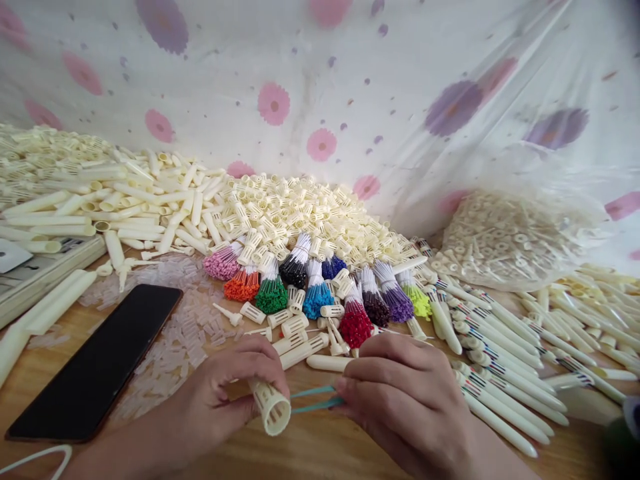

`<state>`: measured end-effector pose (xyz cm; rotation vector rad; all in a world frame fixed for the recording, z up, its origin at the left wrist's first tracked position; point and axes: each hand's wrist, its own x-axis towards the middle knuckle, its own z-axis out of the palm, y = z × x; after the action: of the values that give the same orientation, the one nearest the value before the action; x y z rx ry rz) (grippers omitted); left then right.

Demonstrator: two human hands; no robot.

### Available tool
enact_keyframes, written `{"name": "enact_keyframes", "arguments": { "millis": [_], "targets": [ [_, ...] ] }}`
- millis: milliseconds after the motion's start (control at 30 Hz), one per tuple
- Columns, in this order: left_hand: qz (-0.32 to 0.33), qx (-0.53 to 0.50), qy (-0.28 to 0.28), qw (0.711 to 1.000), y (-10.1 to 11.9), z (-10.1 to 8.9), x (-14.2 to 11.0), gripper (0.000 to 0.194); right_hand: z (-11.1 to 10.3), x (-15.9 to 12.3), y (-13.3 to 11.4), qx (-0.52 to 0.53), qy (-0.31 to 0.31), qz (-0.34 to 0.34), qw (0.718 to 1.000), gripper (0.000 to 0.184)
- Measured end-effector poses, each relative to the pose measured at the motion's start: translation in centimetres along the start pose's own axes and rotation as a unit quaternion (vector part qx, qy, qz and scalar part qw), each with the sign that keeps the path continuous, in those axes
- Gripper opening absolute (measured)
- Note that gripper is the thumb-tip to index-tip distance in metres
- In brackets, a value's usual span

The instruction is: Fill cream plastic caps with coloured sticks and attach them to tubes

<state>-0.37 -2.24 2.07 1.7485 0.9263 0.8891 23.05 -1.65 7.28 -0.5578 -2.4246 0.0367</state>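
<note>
My left hand [220,393] is closed round a cream plastic pen core holder [270,404], its ribbed open end facing the camera. My right hand [405,393] pinches thin teal refills [313,399] whose tips point toward the holder's end. Both hands hover low over the wooden table [320,453] at the front centre. Just beyond them stand bundles of coloured refills [315,287], in pink, orange, green, black, blue, red, purple and yellow-green.
A black phone [100,360] lies at the left on small clear plastic bits [185,333]. Cream barrels [125,200] and small ribbed parts [300,213] are heaped behind. Assembled multicolour pens [500,360] lie at the right. A clear bag of parts [510,240] sits behind them.
</note>
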Motion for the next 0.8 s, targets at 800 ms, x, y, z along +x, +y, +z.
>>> {"name": "enact_keyframes", "arguments": {
  "millis": [800],
  "targets": [
    [0.035,-0.024,-0.046,0.998,-0.5,-0.1,0.2,0.024,0.3,0.8,-1.5,-0.126,0.01,-0.059,0.99,0.028]
  ]
}}
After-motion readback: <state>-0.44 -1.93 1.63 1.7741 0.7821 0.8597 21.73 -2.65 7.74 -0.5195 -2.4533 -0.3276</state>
